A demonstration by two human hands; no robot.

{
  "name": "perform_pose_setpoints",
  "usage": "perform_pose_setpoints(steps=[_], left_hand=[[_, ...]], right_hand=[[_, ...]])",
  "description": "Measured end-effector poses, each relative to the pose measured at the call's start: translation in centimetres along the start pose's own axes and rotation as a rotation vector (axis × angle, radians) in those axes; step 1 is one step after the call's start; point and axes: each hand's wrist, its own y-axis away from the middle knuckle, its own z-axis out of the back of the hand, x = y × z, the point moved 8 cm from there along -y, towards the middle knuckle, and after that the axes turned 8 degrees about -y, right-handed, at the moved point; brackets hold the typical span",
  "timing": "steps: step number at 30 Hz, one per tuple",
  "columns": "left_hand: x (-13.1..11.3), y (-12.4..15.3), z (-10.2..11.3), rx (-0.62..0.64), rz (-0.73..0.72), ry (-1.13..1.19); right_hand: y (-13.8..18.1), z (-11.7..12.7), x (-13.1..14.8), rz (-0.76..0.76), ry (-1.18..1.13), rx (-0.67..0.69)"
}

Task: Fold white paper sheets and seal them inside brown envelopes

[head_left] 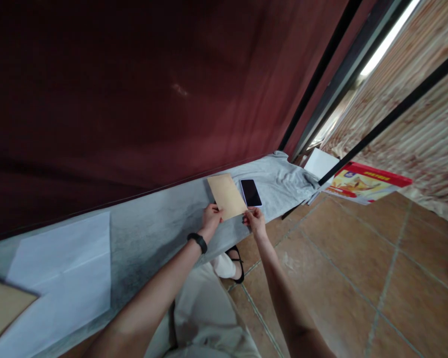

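Observation:
A tan paper envelope or folded sheet (227,195) is held between my two hands above the grey ledge. My left hand (211,217), with a black band on its wrist, pinches its near left edge. At the near right corner, my right hand (254,220) closes its fingertips on the same paper. Just beyond my right hand, a phone (250,193) with a dark screen lies on the ledge. Whether the paper is a single sheet or an envelope is hard to tell.
White paper (70,278) with fold lines lies on the ledge (153,219) at left, partly under another tan sheet (3,308). Grey cloth (283,176) covers the ledge's right end. A red and yellow box (366,183) is on the tiled floor (339,278). A dark red curtain (134,99) hangs behind.

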Motion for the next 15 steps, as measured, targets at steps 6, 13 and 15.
perform_pose_setpoints(steps=[6,13,15], left_hand=[[0.58,-0.39,-0.08,-0.014,0.011,-0.101],[0.55,-0.84,0.17,-0.043,-0.003,-0.209],[0.04,-0.87,0.30,-0.053,-0.039,-0.266]], right_hand=[[0.13,0.16,-0.55,0.078,0.060,-0.006],[0.07,0.29,-0.49,0.130,0.145,-0.019],[-0.01,0.35,-0.59,0.126,0.145,-0.028]])
